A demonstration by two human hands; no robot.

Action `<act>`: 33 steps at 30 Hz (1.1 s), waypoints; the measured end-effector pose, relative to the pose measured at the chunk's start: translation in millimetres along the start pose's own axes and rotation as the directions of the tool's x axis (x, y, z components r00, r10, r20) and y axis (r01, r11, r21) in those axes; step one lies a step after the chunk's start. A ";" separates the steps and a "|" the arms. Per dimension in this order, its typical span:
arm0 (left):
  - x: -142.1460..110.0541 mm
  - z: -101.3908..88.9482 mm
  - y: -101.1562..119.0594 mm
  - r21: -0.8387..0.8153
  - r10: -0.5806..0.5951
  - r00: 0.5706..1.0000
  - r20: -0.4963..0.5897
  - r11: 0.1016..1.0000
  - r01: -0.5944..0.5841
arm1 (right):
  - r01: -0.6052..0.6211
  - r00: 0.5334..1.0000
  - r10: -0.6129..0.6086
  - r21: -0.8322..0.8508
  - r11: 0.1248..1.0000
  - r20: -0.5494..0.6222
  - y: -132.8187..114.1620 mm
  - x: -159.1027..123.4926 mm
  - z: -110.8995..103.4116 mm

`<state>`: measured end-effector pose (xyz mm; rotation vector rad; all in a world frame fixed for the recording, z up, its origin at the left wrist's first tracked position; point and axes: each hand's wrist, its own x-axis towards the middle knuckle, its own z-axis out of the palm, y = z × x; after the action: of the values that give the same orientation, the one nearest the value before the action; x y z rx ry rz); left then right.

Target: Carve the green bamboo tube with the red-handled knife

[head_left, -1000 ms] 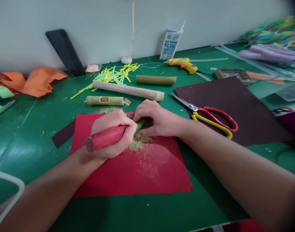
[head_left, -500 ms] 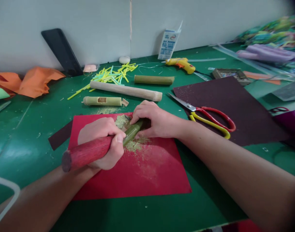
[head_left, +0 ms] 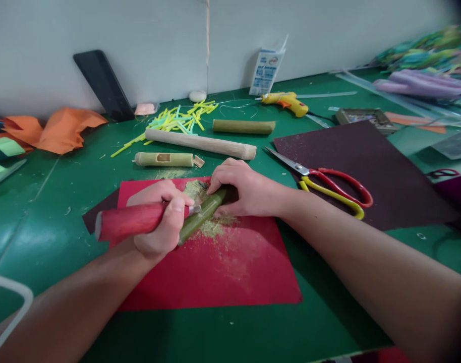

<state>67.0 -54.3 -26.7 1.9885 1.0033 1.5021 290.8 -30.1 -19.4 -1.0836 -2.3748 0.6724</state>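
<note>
My left hand (head_left: 163,217) is closed round a carving tool (head_left: 130,222) with a thick red handle. Its short metal end touches the top of a green bamboo tube (head_left: 203,214); the very tip is hard to make out. The tube lies slantwise on a red sheet (head_left: 215,275), its near end by my left wrist. Fingers and thumb of my right hand (head_left: 243,189) grip its far end, which they partly hide. Pale green dust (head_left: 213,229) is scattered on the sheet around the tube.
Behind the sheet lie a notched bamboo piece (head_left: 164,159), a pale stick (head_left: 200,143) and another bamboo tube (head_left: 243,126). Scissors (head_left: 321,186) rest on a dark sheet (head_left: 389,186) at right. A yellow glue gun (head_left: 285,103) and a leaning phone (head_left: 104,85) are farther back.
My left hand has turned the tool so its handle lies more level, and its metal end now shows. More of the bamboo's near end is visible. My right hand keeps its grip.
</note>
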 end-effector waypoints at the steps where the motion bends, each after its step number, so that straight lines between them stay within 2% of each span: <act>1: 1.2 2.7 -0.4 -0.036 0.007 0.999 -0.048 0.999 -0.008 | 0.002 1.000 -0.002 -0.004 1.000 -0.003 0.1 -0.5 0.4; 3: 3.9 6.7 -1.2 -0.073 0.014 0.996 -0.089 0.997 -0.020 | 0.019 1.000 -0.019 -0.019 1.000 -0.011 0.1 -2.0 1.3; 7: 9.0 7.9 -1.8 -0.083 0.021 0.996 -0.090 0.996 -0.028 | 0.078 0.994 -0.085 -0.119 0.990 -0.061 -3.6 -5.7 0.6; 12: 13.6 8.0 -0.6 -0.058 0.000 0.994 -0.109 0.998 -0.006 | -0.043 0.992 0.007 -0.291 0.956 -0.123 -16.4 -8.0 -2.9; 17: 17.2 9.4 -1.5 -0.092 -0.086 0.987 -0.136 0.993 0.074 | -0.092 0.993 0.053 -0.399 0.912 -0.108 -31.5 -7.6 0.3; 27: 19.9 11.7 -3.7 -0.151 -0.207 0.972 -0.113 0.970 0.189 | -0.093 0.995 0.077 -0.394 0.914 -0.055 -42.4 -10.0 8.0; 33: 26.3 8.1 -6.0 -0.126 -0.214 0.973 -0.090 0.971 0.202 | -0.124 0.992 0.112 -0.423 0.898 -0.053 -41.9 -9.0 7.0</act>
<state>76.7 -29.6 -17.2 1.6846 1.1031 1.5222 268.4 -62.9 -1.8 -1.4132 -2.5124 0.1681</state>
